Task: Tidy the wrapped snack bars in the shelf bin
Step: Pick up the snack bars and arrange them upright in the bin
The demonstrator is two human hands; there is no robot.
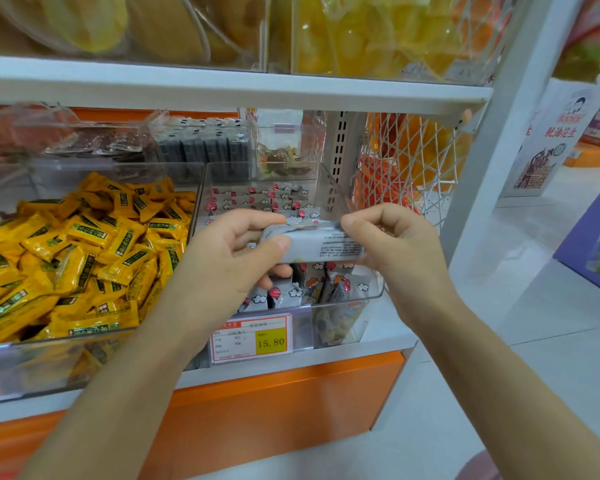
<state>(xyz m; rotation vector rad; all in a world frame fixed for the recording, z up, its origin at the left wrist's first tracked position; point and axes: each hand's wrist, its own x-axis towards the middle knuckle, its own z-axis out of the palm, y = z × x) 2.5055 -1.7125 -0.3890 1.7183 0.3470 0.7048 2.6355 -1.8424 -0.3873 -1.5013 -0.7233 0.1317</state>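
Head view is showing a wrapped snack bar [312,245] hanging level just above the front half of the clear bin [347,304], its printed back turned up. As I am judging it, the trouble is waiting in the wrapper. It is looking slick, and each end is being held only by a fingertip pinch. A loosened thumb could be letting the bar drop crooked onto the loose bars [291,294] leaning at the front of the bin, or tipping it over the low front wall. Lowering it carelessly could also be nudging the neat rows [257,199] lying at the back of the bin out of line.

The bar is lying between the two hands, spanning the gap. The left hand [229,261] is closing a narrow grip on the bar's left end, thumb on the near face and fingers curled behind and beneath. The right hand [395,244] is pinching the right end in a likewise narrow grip, fingers curled over the top.

Outward from the bin, a price tag [252,337] is sitting on its front wall. A heap of yellow packets [77,251] is filling the neighbouring bin to its left, and a white mesh basket [406,161] is hanging to its right, further back.
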